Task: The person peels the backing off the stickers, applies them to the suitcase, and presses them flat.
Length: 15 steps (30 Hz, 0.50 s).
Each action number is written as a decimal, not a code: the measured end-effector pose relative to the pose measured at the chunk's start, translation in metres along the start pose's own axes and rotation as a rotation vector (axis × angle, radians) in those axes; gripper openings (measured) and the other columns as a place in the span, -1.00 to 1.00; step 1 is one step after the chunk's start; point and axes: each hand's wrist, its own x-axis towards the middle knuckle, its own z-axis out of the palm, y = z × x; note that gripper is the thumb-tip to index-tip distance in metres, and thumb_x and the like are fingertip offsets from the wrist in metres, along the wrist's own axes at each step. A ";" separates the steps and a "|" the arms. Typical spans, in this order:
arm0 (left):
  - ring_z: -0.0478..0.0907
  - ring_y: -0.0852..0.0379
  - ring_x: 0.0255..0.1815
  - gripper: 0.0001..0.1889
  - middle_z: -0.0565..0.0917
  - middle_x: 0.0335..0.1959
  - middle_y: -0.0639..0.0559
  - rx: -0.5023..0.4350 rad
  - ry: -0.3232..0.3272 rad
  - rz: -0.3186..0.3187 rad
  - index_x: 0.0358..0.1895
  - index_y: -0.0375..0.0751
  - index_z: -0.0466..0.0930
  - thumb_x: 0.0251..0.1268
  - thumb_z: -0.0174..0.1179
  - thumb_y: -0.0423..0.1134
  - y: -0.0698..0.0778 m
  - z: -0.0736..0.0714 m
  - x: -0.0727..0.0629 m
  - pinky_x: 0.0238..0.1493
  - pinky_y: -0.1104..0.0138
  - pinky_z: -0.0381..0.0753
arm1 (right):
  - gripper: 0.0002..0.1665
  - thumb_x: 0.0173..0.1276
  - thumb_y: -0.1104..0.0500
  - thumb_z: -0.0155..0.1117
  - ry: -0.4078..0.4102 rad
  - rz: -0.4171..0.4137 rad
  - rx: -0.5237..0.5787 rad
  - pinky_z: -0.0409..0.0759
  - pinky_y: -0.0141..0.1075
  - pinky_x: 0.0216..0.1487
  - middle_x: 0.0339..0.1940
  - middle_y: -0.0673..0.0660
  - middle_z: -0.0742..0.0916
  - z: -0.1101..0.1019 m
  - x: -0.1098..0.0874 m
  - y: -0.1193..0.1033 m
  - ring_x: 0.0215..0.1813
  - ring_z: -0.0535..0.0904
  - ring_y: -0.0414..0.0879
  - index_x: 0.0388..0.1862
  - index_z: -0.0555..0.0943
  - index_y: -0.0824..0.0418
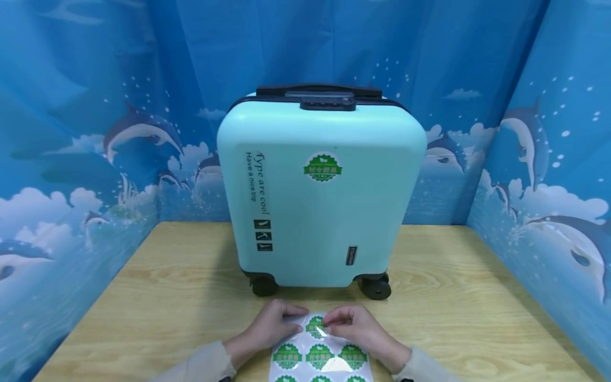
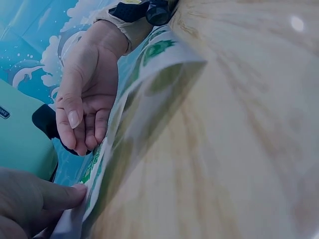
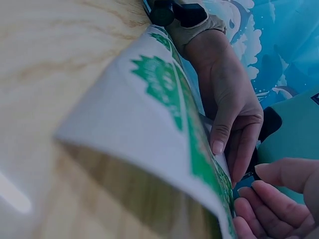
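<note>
Holding the sticker sheet (image 1: 297, 340) near and centre over the wood-grained table (image 1: 143, 297), with near corners raised off the surface in the wrist views. Seemingly at the step of peeling loose the far sticker (image 1: 315, 327), visible in the farthest row just between both hands. Next, probably calling for a firm hold at left and a slow, even lift at right, so as not to crease or tear the rim. Reaching forward from pale sleeves (image 1: 205, 363), forearms angled inward from left and right. Pinching the sheet's far left edge with the left hand (image 1: 269, 326), thumb on the printed face and fingers stretched toward the far end. Bending the fingers of the right hand (image 1: 355, 326) at the far sticker's right edge, thumb and forefinger tips close together in that grip; cannot tell from any view between a true pinch on the rim and mere touching. Facing, just beyond, a mint suitcase (image 1: 320, 223), upright on black wheels and bearing a matching round sticker (image 1: 323, 167) high on the front panel, near the middle. Backed, farthest off, by a blue dolphin curtain (image 1: 305, 42).
</note>
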 end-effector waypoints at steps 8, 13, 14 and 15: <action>0.64 0.05 -0.12 -0.66 0.72 -0.15 -0.06 -0.013 0.011 -0.033 -0.08 -0.24 0.66 -0.02 0.34 -0.40 0.007 0.001 -0.004 -0.08 0.23 0.62 | -0.69 0.19 0.26 0.33 -0.015 0.002 0.008 0.60 -0.42 -0.15 -0.18 0.23 0.71 0.000 -0.001 -0.001 -0.19 0.63 -0.12 -0.12 0.60 0.42; 0.66 0.10 -0.23 -0.67 0.73 -0.20 -0.11 -0.076 0.007 -0.056 -0.11 -0.30 0.66 -0.05 0.35 -0.45 0.010 0.001 -0.004 -0.22 0.36 0.64 | -0.71 0.20 0.26 0.32 -0.021 0.002 -0.030 0.59 -0.43 -0.16 -0.17 0.21 0.71 0.001 -0.001 -0.002 -0.17 0.62 -0.11 -0.12 0.60 0.40; 0.67 0.10 -0.23 -0.68 0.73 -0.21 -0.11 -0.082 0.008 -0.063 -0.13 -0.30 0.67 -0.06 0.36 -0.45 0.011 0.000 -0.003 -0.21 0.35 0.64 | -0.71 0.20 0.26 0.31 -0.019 0.000 -0.037 0.59 -0.43 -0.16 -0.17 0.21 0.71 0.001 -0.001 -0.002 -0.17 0.62 -0.10 -0.12 0.61 0.40; 0.67 0.09 -0.23 -0.69 0.73 -0.22 -0.11 -0.085 0.010 -0.069 -0.15 -0.29 0.68 -0.06 0.36 -0.45 0.011 0.000 -0.003 -0.20 0.34 0.64 | -0.71 0.20 0.26 0.31 -0.016 -0.003 -0.046 0.59 -0.44 -0.16 -0.17 0.21 0.71 0.001 -0.001 -0.002 -0.17 0.62 -0.10 -0.12 0.61 0.40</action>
